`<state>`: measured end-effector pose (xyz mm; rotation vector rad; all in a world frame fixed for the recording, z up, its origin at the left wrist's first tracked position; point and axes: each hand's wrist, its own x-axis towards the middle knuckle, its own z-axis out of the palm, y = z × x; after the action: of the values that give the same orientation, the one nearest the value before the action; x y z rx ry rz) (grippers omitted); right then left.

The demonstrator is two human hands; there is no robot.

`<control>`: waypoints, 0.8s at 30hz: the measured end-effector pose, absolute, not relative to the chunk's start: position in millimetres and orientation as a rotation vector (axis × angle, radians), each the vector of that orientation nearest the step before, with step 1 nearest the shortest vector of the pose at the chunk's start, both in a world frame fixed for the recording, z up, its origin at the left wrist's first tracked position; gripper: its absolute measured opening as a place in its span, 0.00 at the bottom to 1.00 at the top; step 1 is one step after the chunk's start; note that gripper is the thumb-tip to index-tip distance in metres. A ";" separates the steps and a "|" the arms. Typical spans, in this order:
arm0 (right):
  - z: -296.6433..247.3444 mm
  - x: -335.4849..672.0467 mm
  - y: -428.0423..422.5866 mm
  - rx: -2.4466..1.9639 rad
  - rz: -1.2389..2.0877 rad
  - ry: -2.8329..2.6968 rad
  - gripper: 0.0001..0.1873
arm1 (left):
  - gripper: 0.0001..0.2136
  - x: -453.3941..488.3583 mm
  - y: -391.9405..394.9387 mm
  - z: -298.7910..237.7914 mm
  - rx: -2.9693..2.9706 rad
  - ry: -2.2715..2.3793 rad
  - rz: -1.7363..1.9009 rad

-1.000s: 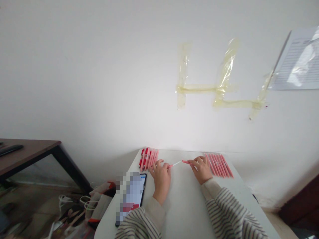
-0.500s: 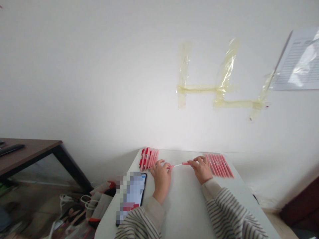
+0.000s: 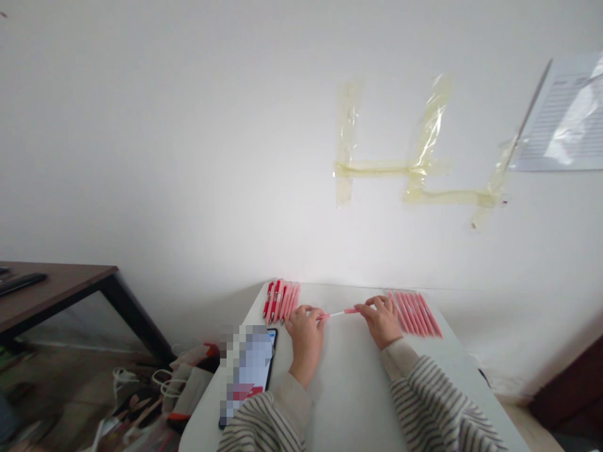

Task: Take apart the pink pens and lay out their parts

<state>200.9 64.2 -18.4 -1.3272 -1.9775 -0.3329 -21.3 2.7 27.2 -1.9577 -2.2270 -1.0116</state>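
Note:
On a small white table [image 3: 351,389] my left hand [image 3: 305,336] pinches one end of a thin white pen refill [image 3: 335,313] with a pink tip. Opposite it, my right hand [image 3: 380,320] pinches a pink pen barrel [image 3: 351,310]. The refill's end meets the barrel's mouth between the two hands. Just left of my left hand lies a cluster of several red and pink pens [image 3: 280,300]. A row of several pink pen barrels [image 3: 414,312] lies directly right of my right hand. Both sleeves are striped.
A phone [image 3: 249,371] lies on the table's near left part. A dark wooden desk [image 3: 51,292] stands at the left with bags and cables [image 3: 160,392] on the floor beside it. Tape strips [image 3: 414,169] and a sheet of paper [image 3: 560,119] stick to the white wall.
The gap between refill and barrel has closed: the two parts were apart a second ago and now meet. My hands have come slightly closer together.

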 end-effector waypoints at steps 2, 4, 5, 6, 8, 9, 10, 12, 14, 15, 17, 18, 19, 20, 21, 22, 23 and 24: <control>-19.1 200.9 64.3 -1.310 -0.324 -1.981 0.14 | 0.06 -20.9 2.2 27.7 -1.965 -2.227 -1.009; -19.6 200.7 64.3 -1.300 -0.326 -1.982 0.14 | 0.06 -20.6 2.1 27.7 -1.973 -2.225 -1.004; -19.7 200.5 64.2 -1.297 -0.331 -1.982 0.14 | 0.06 -20.4 2.2 27.6 -1.978 -2.223 -1.003; -19.8 200.0 64.1 -1.295 -0.338 -1.983 0.14 | 0.07 -20.1 2.4 27.4 -1.984 -2.221 -1.004; -19.7 198.8 63.6 -1.286 -0.347 -1.987 0.14 | 0.07 -19.3 2.6 27.1 -1.995 -2.217 -1.013; -19.7 198.1 63.4 -1.278 -0.348 -1.991 0.14 | 0.07 -18.8 2.8 26.9 -2.002 -2.216 -1.020; -19.7 197.5 63.2 -1.267 -0.347 -1.996 0.14 | 0.07 -18.2 2.9 26.7 -2.012 -2.213 -1.028; -19.7 196.7 63.3 -1.238 -0.343 -2.011 0.14 | 0.07 -17.3 3.2 26.2 -2.033 -2.198 -1.043; -19.8 197.1 64.0 -1.208 -0.341 -2.033 0.15 | 0.07 -16.8 3.7 25.5 -2.049 -2.175 -1.056; -19.8 197.6 64.5 -1.194 -0.341 -2.045 0.15 | 0.07 -16.8 3.9 25.2 -2.055 -2.160 -1.063; -19.7 198.4 65.2 -1.168 -0.337 -2.067 0.15 | 0.07 -17.0 4.2 24.7 -2.066 -2.135 -1.069; -19.6 198.6 65.3 -1.160 -0.335 -2.072 0.14 | 0.07 -17.1 4.2 24.7 -2.070 -2.127 -1.068; -19.4 198.4 65.2 -1.157 -0.334 -2.069 0.14 | 0.07 -17.1 4.0 24.8 -2.074 -2.122 -1.065; -19.2 197.9 64.7 -1.160 -0.333 -2.062 0.14 | 0.08 -17.1 3.7 25.1 -2.077 -2.122 -1.059; -18.9 197.3 64.1 -1.166 -0.334 -2.051 0.14 | 0.08 -17.0 3.3 25.7 -2.077 -2.125 -1.051; -18.5 196.5 63.4 -1.173 -0.337 -2.039 0.14 | 0.08 -16.9 2.8 26.3 -2.077 -2.129 -1.042; -18.0 195.9 62.8 -1.183 -0.339 -2.025 0.14 | 0.08 -16.7 2.2 27.0 -2.076 -2.132 -1.032; -17.4 195.6 62.3 -1.186 -0.341 -2.020 0.14 | 0.08 -16.5 1.7 27.7 -2.077 -2.136 -1.020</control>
<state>195.6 62.3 -17.4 -1.1865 -2.0203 -0.3410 -16.5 1.7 27.7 -2.0768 -2.1357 -1.0198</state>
